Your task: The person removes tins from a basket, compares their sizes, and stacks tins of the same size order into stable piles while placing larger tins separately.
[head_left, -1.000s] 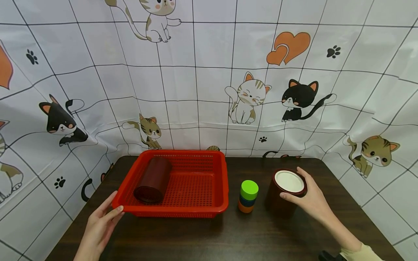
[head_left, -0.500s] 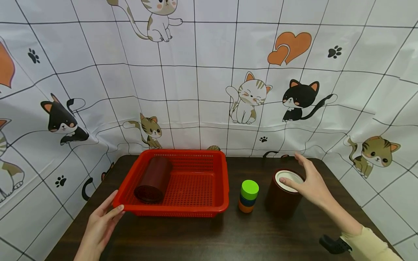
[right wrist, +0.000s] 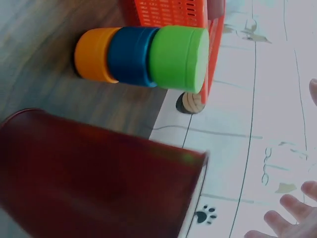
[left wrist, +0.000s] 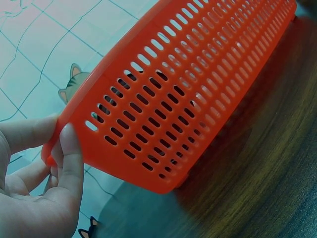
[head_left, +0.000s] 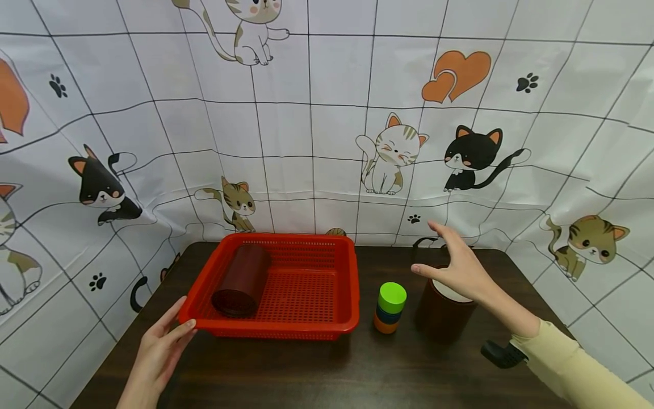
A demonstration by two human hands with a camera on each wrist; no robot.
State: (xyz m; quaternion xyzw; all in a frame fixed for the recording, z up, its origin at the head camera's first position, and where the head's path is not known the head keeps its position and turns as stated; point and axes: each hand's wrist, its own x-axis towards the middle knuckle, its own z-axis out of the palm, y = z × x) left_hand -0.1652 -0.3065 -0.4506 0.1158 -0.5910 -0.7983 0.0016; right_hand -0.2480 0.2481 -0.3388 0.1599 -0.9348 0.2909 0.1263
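At the near left corner of a red plastic basket (head_left: 281,327), my left hand (head_left: 159,353) pinches the rim between thumb and fingers. The left wrist view shows the slotted basket wall (left wrist: 148,114) beyond that grip. Inside the basket a dark red cylindrical canister (head_left: 243,281) lies on its side. A second dark red canister (head_left: 443,318) stands upright on the right, with a white top partly covered by my right hand (head_left: 464,272). That hand is above the canister, thumb and fingers spread, holding nothing.
A short stack in green, blue and orange (head_left: 390,308) stands between the basket and the upright canister. All rest on a dark wooden table (head_left: 327,372). A white sheet printed with cats (head_left: 327,136) hangs behind and along both sides.
My right hand has let go of the upright canister's top, risen and shifted left over it. The left hand keeps its hold on the basket corner.
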